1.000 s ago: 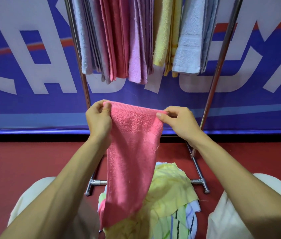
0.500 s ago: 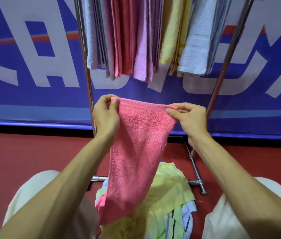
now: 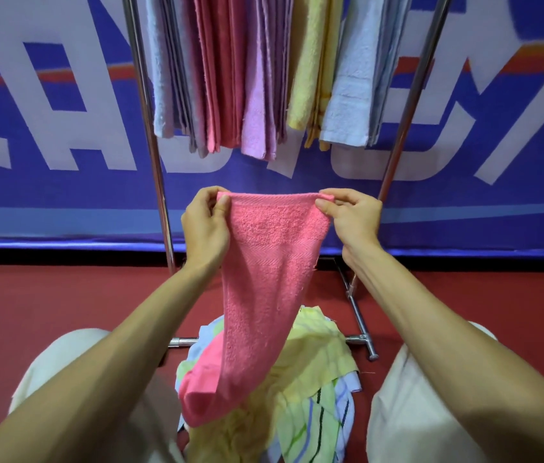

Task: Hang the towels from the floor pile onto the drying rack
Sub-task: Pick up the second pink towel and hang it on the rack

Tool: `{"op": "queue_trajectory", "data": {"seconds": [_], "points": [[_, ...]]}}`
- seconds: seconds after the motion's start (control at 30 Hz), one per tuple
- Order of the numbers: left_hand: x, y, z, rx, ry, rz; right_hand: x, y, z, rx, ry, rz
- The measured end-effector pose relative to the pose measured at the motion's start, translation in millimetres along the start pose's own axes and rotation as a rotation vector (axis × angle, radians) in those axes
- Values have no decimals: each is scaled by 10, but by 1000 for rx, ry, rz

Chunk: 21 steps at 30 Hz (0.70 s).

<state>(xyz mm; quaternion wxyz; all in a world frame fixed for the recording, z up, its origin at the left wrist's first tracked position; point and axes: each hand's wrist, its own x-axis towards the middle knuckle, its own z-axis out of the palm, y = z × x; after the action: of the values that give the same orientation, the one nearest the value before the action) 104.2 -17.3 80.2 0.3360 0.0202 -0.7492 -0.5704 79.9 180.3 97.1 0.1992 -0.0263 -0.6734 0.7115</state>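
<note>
OK, pink towel (image 3: 263, 279) is pinched at its two top corners. Left hand (image 3: 205, 225) has thumb and fingers on the left corner, right hand (image 3: 352, 218) the same on the right, and the top edge is stretched flat between them. It hangs in front of the drying rack (image 3: 145, 128), below the hung towels (image 3: 257, 78), with its tail lying on the floor pile (image 3: 297, 412) between our knees.

Risks as we see them:
- The tail looks to be touching the yellow cloth (image 3: 320, 345), so a fast lift could drag pile items along.
- Our grip is a thin pinch at the corners only, so a snag on one of the uprights could pull a corner free.
- The rail is out of frame and the visible span looks packed. We can't tell where a free slot is, and forcing the towel in may knock a neighbour off.
</note>
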Motion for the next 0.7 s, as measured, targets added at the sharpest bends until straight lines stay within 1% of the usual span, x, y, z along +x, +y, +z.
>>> {"op": "queue_trajectory", "data": {"seconds": [0.1, 0.2, 0.37, 0.47, 0.6, 0.7], "points": [[69, 159, -66, 21, 22, 60, 8, -190, 29, 25, -10, -42], [218, 463, -161, 48, 34, 134, 65, -456, 47, 46, -18, -93], [516, 994, -336, 109, -54, 240, 173, -1033, 51, 64, 40, -233], [639, 1340, -465, 126, -87, 260, 201, -1366, 60, 9, 54, -339], [740, 1760, -620, 211, -94, 344, 202, -1769, 72, -112, 53, -476], [788, 2046, -723, 243, -123, 357, 150, -2052, 78, -221, 35, -527]]}}
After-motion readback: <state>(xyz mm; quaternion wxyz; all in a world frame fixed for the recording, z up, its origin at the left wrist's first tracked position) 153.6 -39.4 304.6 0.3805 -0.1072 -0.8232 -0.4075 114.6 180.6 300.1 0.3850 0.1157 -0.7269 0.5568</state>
